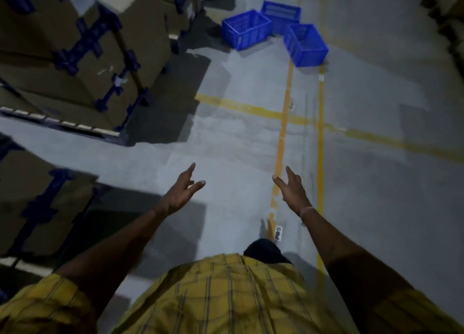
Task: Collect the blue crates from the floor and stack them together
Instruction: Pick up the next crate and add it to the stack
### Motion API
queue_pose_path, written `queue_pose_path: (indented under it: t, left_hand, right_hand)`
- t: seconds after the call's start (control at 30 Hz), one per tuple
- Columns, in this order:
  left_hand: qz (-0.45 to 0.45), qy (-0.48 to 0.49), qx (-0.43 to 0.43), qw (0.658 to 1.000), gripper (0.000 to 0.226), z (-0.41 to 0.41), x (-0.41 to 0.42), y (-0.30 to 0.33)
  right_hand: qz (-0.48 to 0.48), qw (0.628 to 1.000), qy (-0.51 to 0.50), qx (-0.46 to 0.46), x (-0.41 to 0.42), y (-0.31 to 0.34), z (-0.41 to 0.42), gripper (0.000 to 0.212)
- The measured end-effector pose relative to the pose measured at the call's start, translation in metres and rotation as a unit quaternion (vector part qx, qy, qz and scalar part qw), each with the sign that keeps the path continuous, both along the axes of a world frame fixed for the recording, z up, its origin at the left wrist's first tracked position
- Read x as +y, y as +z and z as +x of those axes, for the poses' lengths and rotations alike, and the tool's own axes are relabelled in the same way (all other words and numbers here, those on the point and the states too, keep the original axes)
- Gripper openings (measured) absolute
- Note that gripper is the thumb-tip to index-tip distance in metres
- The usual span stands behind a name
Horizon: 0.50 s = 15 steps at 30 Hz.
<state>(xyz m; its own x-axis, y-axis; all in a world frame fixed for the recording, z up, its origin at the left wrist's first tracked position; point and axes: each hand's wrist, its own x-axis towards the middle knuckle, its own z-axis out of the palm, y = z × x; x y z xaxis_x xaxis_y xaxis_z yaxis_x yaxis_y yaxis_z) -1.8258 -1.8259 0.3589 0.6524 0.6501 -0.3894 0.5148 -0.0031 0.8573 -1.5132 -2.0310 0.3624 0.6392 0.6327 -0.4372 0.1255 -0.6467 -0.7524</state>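
Three blue crates are sitting on the grey floor (251, 138) far ahead: a left crate (244, 30), a rear crate (281, 15) and a right crate (307, 46), clustered close together beside the yellow floor lines (320, 133). The left hand (182, 192) and right hand (292, 189) are reaching forward well short of them, fingers spread, holding nothing. Stacked cardboard boxes (75, 45) are standing at the left.

3 crates (273, 30) bright blue, slatted; floor (226, 133) grey w/ yellow lines (320, 133); shirt (226, 296) yellow plaid, dark stripes; boxes (75, 45) brown, blue strapping.
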Motion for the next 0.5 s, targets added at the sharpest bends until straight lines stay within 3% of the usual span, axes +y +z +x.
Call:
queue_pose_path:
  t: [0.33, 0.5]
  left_hand:
    - [0.007, -0.055, 0.019, 0.998, 0.087, 0.15, 0.152, -0.019]
    - [-0.002, -0.051, 0.01, 0.999, 0.088, 0.243, 0.22, -0.006]
  right_hand:
    - [-0.004, 0.999, -0.046, 0.015, 0.122, -0.025, 0.132, 0.104]
    - [-0.01, 0.998, -0.054, 0.033, 0.192, -0.021, 0.224, 0.087]
